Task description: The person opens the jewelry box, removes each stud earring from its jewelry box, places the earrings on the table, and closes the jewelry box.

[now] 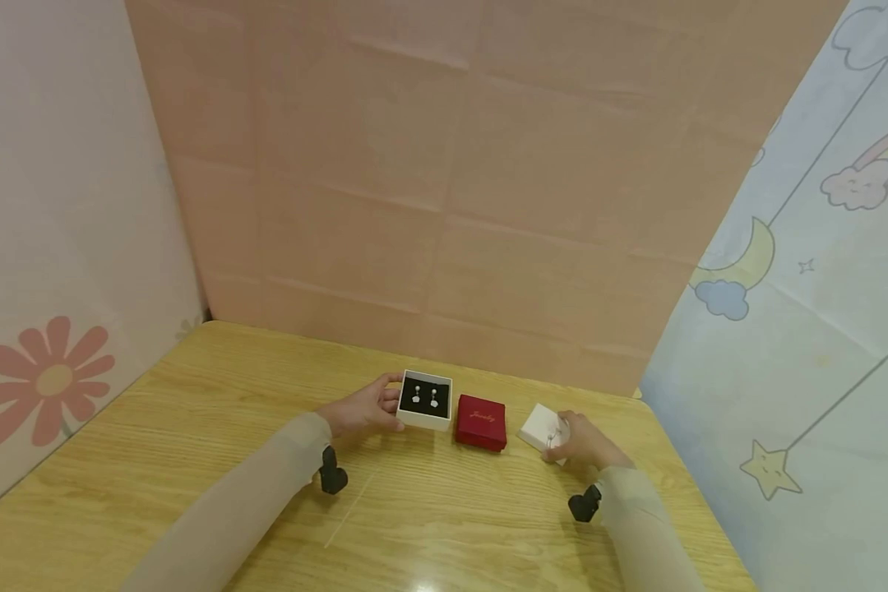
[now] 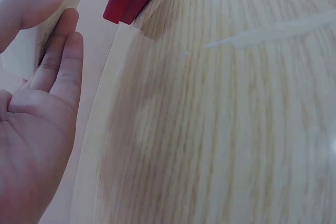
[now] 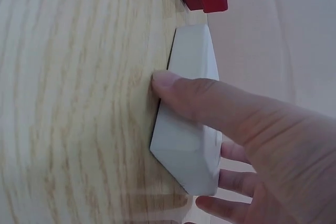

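Observation:
My left hand (image 1: 363,411) grips the left side of an open white jewelry box (image 1: 425,423), its thumb on the near side and the fingers behind. Inside the box, a pair of earrings (image 1: 434,398) sits on a black insert. In the left wrist view the box's white side (image 2: 23,45) shows between thumb and fingers. My right hand (image 1: 583,442) holds a white box lid (image 1: 537,423) that lies on the table. In the right wrist view the thumb presses one side of the lid (image 3: 190,51), with the other fingers along the opposite side.
Between the two hands stands a closed red jewelry box (image 1: 481,423) with gold lettering. The wooden table (image 1: 429,510) ends at a hanging peach cloth (image 1: 444,205) behind. Printed cloths hang at the left and right.

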Demonstrator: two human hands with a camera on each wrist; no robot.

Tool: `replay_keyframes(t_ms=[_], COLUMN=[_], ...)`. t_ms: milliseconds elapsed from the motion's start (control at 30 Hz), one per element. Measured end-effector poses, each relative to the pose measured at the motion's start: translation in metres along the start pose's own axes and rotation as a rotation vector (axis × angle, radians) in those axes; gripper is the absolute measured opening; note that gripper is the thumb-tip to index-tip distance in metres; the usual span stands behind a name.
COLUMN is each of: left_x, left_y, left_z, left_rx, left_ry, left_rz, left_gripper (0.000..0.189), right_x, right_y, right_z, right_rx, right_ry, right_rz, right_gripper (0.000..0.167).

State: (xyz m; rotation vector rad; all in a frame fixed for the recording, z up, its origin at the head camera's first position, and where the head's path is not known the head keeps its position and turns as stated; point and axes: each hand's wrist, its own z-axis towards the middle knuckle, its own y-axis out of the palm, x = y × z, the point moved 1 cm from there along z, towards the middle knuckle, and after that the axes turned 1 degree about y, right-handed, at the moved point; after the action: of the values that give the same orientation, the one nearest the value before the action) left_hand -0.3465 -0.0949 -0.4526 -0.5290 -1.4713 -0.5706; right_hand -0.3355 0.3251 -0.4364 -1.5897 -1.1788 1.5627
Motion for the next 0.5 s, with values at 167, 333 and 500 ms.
replay_keyframes(t_ms=[167, 333, 500], left_x=[0.000, 0.000, -0.001], left_y=[0.000, 0.001, 0.001], left_z=[0.000, 0.000, 0.001], left_rx=[-0.009, -0.012, -0.014], left_ry=[0.006, 0.007, 0.012], left_rz=[0.006, 0.005, 0.001], left_gripper=[0.088, 0.088, 0.088], right_x=[-0.002, -0.007, -0.019], right_y=[0.000, -0.005, -0.011], right_z=[-0.003, -0.006, -0.004], right_rx=[0.002, 0.021, 0.067], right_ry=[0.018, 0.006, -0.059], right_rz=[-0.032, -0.045, -0.008], right_gripper=[0.097, 0.095, 0.075])
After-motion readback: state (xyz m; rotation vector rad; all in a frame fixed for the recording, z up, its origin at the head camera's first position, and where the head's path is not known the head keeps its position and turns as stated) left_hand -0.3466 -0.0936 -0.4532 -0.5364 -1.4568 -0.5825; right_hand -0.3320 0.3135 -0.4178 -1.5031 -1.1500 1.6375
